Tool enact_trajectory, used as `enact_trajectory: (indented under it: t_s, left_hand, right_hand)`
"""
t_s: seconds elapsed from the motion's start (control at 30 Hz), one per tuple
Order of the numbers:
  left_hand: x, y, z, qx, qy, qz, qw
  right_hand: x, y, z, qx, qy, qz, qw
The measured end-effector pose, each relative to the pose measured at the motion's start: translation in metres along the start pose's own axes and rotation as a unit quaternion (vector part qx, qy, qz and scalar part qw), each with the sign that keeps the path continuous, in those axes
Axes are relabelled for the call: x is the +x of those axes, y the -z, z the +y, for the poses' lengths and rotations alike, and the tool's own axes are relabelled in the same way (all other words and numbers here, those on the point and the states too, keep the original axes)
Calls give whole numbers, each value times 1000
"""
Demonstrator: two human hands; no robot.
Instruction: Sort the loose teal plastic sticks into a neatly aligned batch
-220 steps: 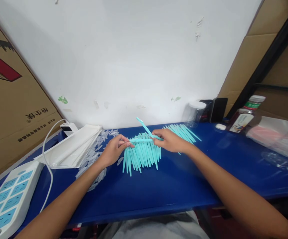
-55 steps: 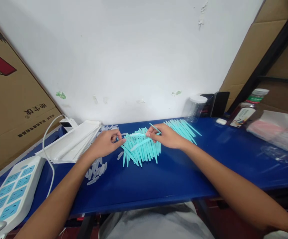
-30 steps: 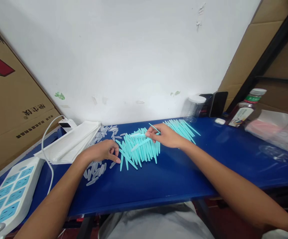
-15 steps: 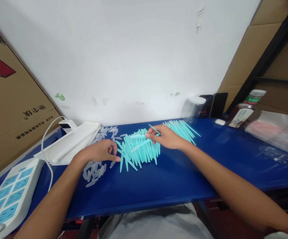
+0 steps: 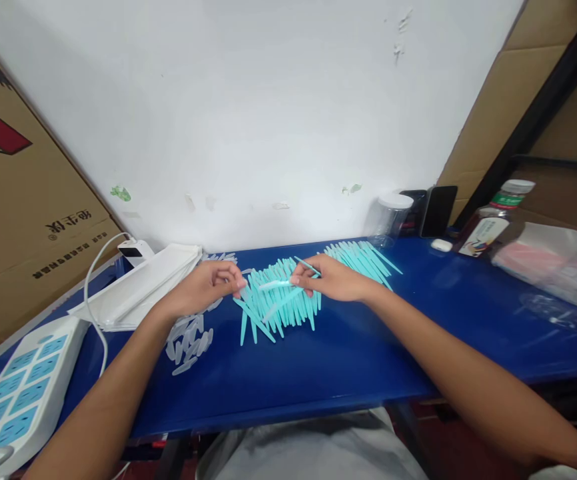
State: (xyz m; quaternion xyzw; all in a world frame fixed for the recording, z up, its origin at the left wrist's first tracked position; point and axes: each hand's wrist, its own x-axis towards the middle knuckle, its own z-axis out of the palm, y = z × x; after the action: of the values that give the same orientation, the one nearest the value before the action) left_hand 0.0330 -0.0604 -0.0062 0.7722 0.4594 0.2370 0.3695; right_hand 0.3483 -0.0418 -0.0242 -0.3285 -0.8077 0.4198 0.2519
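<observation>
My right hand [image 5: 321,277] is closed in a pinch on slim turquoise eyebrow razors [image 5: 276,285], whose pale blade ends point left. Another turquoise stick juts up from between the same fingers. Under it lies a dense pile of turquoise razors [image 5: 288,312] on the blue table. My left hand [image 5: 221,285] has its thumb and fingertips pressed together at the pile's left side, on what looks like a small translucent cap [image 5: 244,291], mostly covered by the fingers. Loose translucent caps [image 5: 188,347] lie below and behind the left hand.
A second row of turquoise razors [image 5: 361,261] lies behind my right hand. White trays or folded sheets [image 5: 138,287], a cable and a power strip [image 5: 23,387] stand left. At right are a clear jar [image 5: 391,217], phones, a bottle [image 5: 488,220] and a pink-filled bag [image 5: 543,260].
My left hand has risen from the pile's lower left edge, and its fingers have closed near the held razors. My right hand has barely moved and keeps its hold.
</observation>
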Motion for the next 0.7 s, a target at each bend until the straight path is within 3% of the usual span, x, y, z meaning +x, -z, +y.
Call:
enact_trajectory:
  t_s: [0.1,0.17,0.37,0.7]
  left_hand:
    - [3,-9,2,-97,-28,113,988]
    - [5,-18,1,-131,-35,151,979]
    - [9,-42,0,-156,-47,125,979]
    - [8,-51,2,-146,-52,93,984]
  right_hand:
    - [-3,0,-6,17,-8,-110,994]
    - [-4,-2,-8,31,-7,-168,985]
    - [-6,-8,-10,43,-9,-213,976]
    - [-6,-9,-9,64,-53,-239,967]
